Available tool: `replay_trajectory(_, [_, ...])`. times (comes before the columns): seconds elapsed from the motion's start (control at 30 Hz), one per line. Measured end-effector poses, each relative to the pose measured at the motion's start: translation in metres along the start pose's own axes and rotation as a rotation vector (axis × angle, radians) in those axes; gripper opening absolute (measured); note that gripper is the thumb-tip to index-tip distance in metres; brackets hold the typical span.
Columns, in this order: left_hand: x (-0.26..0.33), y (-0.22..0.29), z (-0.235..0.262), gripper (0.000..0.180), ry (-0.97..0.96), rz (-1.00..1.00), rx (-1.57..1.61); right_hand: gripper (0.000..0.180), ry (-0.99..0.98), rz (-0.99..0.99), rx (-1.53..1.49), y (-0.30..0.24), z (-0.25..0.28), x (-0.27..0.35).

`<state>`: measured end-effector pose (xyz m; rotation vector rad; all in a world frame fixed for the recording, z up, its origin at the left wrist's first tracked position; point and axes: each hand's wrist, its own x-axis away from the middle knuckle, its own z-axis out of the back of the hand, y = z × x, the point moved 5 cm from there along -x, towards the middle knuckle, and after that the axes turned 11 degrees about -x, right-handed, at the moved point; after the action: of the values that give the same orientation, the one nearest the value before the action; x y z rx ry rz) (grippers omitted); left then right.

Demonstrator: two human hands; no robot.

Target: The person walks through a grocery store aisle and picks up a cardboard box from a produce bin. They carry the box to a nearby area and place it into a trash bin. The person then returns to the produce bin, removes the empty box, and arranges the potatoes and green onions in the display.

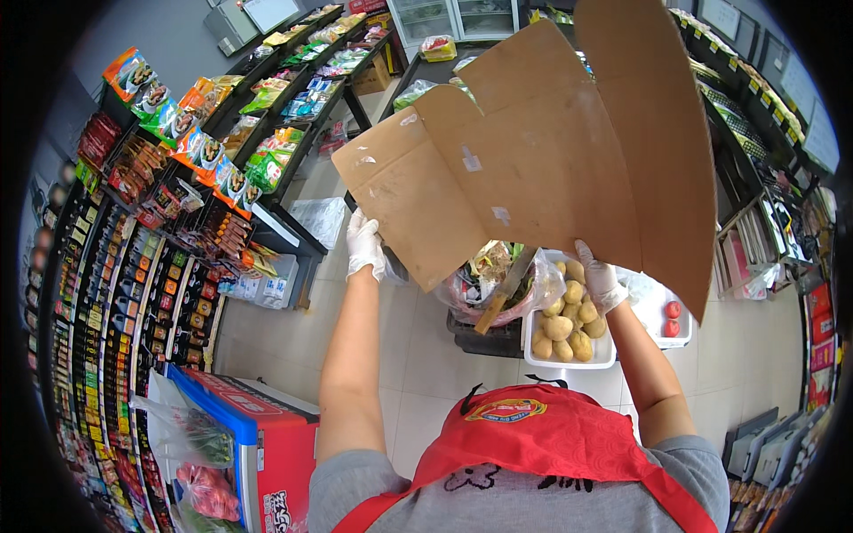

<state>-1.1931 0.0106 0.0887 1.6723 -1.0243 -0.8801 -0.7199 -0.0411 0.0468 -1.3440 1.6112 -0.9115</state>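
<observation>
A large unfolded cardboard box (542, 142) is held up in front of me, its flaps spread and bits of tape stuck to it. My left hand (364, 244), in a white glove, grips its left flap at the edge. With its thumb up on the near face, my gloved right hand (601, 277) holds the lower edge. Beneath the cardboard stands a white tub (593, 355) of potatoes (569, 315). Beside it, a bin lined with a clear plastic bag (462, 302) contains mixed scraps, with a flat wooden-looking strip (505, 291) lying across the top.
Another white tray (656, 306) with two red tomatoes (673, 318) stands right of the potatoes. Shelves of packaged food (142, 293) line the left, and a red and blue chest freezer (275, 426) stands near my left arm. Dark display racks (746, 142) run along the right.
</observation>
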Motion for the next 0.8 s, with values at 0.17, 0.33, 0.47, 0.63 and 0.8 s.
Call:
replay_trajectory(0.17, [-0.003, 0.002, -0.005, 0.041, 0.001, 0.077, -0.002, 0.026, 0.043, -0.043, 0.020, 0.000, 0.008, 0.013])
replay_trajectory(0.33, [-0.008, 0.017, -0.024, 0.043, 0.014, 0.005, -0.138, 0.027, 0.091, -0.066, -0.112, -0.014, 0.012, 0.029])
replay_trajectory(0.47, [-0.013, 0.003, -0.046, 0.038, -0.088, 0.099, -0.172, 0.027, 0.046, -0.026, 0.011, 0.007, 0.030, 0.026])
replay_trajectory(0.63, [-0.005, 0.004, -0.068, 0.038, 0.071, 0.166, -0.197, 0.027, 0.053, -0.018, -0.023, -0.005, 0.011, 0.040])
replay_trajectory(0.8, [-0.024, -0.015, -0.054, 0.059, 0.272, 0.158, -0.350, 0.026, 0.013, 0.055, 0.294, -0.030, -0.012, 0.044])
